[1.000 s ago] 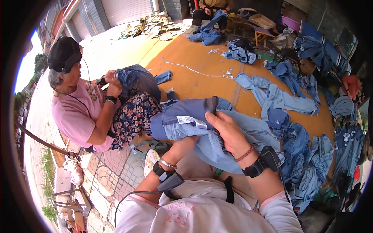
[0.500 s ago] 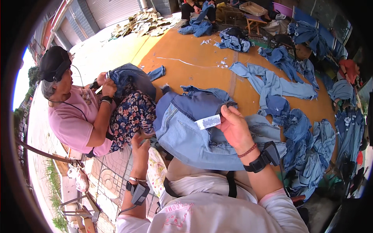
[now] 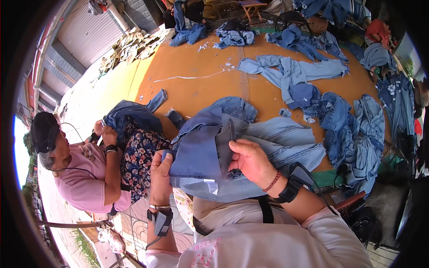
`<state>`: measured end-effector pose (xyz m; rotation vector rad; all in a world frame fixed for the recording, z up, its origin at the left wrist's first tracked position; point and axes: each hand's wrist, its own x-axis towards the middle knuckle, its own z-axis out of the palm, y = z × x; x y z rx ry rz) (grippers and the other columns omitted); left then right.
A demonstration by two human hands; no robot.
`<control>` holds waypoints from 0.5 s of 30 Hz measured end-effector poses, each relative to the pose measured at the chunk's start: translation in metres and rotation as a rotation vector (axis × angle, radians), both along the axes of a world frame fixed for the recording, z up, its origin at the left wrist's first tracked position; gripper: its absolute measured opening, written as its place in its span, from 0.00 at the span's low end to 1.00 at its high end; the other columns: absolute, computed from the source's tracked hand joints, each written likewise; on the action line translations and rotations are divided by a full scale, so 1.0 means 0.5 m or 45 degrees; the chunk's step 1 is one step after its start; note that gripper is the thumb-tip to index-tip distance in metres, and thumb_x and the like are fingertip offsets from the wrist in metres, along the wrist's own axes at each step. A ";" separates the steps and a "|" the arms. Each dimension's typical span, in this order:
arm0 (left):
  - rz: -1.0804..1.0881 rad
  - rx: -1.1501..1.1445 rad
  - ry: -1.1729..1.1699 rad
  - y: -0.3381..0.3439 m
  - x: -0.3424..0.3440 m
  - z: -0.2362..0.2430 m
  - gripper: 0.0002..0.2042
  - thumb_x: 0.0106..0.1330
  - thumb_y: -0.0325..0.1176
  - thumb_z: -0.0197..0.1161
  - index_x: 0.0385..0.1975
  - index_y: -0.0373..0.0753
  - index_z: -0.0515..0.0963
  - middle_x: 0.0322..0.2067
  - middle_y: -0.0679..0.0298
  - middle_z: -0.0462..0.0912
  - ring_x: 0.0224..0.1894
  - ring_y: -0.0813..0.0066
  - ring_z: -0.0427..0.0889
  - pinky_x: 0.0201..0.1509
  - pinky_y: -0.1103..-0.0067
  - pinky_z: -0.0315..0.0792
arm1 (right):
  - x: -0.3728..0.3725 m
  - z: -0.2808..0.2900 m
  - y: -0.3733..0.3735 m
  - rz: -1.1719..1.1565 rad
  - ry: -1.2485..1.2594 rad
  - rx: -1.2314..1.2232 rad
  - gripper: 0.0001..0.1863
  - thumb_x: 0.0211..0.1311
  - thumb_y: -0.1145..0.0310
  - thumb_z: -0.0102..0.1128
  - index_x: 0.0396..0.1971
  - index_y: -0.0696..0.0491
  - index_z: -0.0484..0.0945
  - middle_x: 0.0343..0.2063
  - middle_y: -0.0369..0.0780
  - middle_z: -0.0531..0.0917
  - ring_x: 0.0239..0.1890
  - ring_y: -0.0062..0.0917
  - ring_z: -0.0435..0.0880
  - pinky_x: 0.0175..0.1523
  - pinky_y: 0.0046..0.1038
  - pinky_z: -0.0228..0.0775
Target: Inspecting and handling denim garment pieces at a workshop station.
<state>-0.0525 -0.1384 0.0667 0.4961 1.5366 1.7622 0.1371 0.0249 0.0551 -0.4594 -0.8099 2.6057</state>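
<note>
A pair of light blue jeans lies across my lap, partly inside out. Its dark blue pocket lining is stretched between my hands. My left hand pinches the lining's left edge between thumb and fingers. With my right hand I grip its dark edge on the other side. Below the lining, a white label hangs against the pale denim. Both wrists wear dark strapped devices.
At left sits a person in a pink shirt, handling dark blue jeans. Several jeans and denim scraps lie over the orange ground sheet. More jeans are heaped at right. A small wooden stool stands at the back.
My left hand has come up from beside my lap and taken the lining's left edge. My right hand has let go of the label and now holds the lining. The view has shifted.
</note>
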 end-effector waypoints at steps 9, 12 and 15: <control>0.257 -0.722 1.573 -0.052 0.001 -0.058 0.15 0.58 0.27 0.59 0.46 0.33 0.71 0.36 0.57 0.74 0.37 0.67 0.71 0.43 0.75 0.66 | 0.011 -0.045 -0.095 0.165 -0.234 0.133 0.12 0.62 0.68 0.55 0.20 0.55 0.71 0.23 0.33 0.75 0.26 0.19 0.78 0.31 0.25 0.75; 0.152 -0.446 1.464 0.014 0.070 0.024 0.16 0.58 0.34 0.61 0.43 0.34 0.70 0.37 0.57 0.73 0.39 0.61 0.71 0.45 0.72 0.66 | 0.017 -0.050 -0.107 0.147 -0.372 0.387 0.13 0.62 0.67 0.54 0.18 0.55 0.70 0.18 0.32 0.73 0.20 0.16 0.76 0.25 0.20 0.68; -0.248 -0.568 1.119 0.048 0.120 0.029 0.21 0.53 0.40 0.67 0.41 0.33 0.69 0.36 0.56 0.73 0.35 0.60 0.72 0.39 0.70 0.68 | 0.010 -0.042 -0.115 0.156 -0.383 0.607 0.13 0.61 0.67 0.54 0.18 0.56 0.69 0.15 0.33 0.73 0.17 0.15 0.74 0.22 0.20 0.66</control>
